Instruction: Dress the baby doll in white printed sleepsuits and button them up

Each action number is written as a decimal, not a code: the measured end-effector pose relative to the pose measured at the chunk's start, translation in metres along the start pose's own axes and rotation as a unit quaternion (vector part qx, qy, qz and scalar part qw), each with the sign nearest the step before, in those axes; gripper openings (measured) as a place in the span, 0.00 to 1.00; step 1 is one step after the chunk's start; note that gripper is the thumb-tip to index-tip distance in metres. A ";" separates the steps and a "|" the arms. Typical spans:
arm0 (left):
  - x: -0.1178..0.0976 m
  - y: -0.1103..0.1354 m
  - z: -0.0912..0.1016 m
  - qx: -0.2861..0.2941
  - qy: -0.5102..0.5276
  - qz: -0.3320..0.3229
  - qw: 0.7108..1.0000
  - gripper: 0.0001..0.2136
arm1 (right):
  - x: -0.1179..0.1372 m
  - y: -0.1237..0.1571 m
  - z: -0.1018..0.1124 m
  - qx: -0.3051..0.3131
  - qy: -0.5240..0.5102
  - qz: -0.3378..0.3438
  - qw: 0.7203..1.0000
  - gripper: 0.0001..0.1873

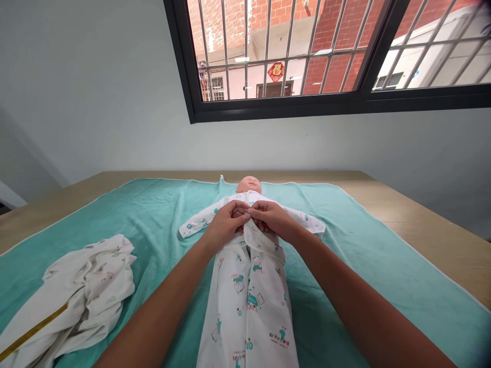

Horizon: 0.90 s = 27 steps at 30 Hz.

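A baby doll (249,184) lies on its back, head toward the wall, dressed in a white printed baby shirt (203,219) with both sleeves spread wide. White printed baby pants (251,296) stretch from its waist toward me. Over the doll's middle, my left hand (232,219) and my right hand (270,219) meet with fingertips pinched together on the front edge of the shirt. A loose flap of the shirt hangs below my right hand. Whether a snap or tie sits between the fingertips is hidden.
A teal blanket (161,214) with a white edge covers most of the wooden table (452,250). Crumpled white printed clothing (92,286) with a yellow strip (34,329) lies at the left. Behind the table stand a wall and a barred window (284,105).
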<state>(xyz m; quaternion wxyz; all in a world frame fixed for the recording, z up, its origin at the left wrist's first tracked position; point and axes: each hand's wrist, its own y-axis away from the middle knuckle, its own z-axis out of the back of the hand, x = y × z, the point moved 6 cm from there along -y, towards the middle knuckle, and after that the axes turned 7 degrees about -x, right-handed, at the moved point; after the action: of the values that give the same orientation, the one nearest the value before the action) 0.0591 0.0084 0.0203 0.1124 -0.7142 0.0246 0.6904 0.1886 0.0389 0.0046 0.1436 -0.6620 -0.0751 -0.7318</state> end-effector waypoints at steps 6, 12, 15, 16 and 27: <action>0.003 0.000 0.001 -0.028 0.003 0.015 0.999 0.13 | -0.003 -0.002 0.000 0.009 0.000 0.012 1.000 0.13; 0.005 -0.007 0.007 -0.078 -0.054 -0.005 0.995 0.10 | -0.003 -0.002 0.000 -0.010 -0.001 0.012 1.000 0.12; 0.006 -0.010 0.015 -0.128 -0.099 -0.018 0.987 0.08 | -0.001 -0.001 -0.002 -0.006 0.024 0.019 1.000 0.10; 0.006 -0.010 0.016 -0.137 -0.111 -0.020 0.984 0.09 | 0.000 0.000 -0.003 -0.004 0.043 0.023 0.999 0.08; 0.015 -0.008 0.027 -0.227 -0.114 -0.013 0.967 0.08 | 0.006 -0.003 0.003 -0.030 0.159 0.014 0.987 0.08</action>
<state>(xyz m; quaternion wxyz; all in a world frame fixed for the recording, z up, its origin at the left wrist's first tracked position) 0.0343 0.0229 0.0061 -0.0416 -0.6380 -0.1555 0.7530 0.1905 0.0418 0.0114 0.1439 -0.5426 -0.0196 -0.8274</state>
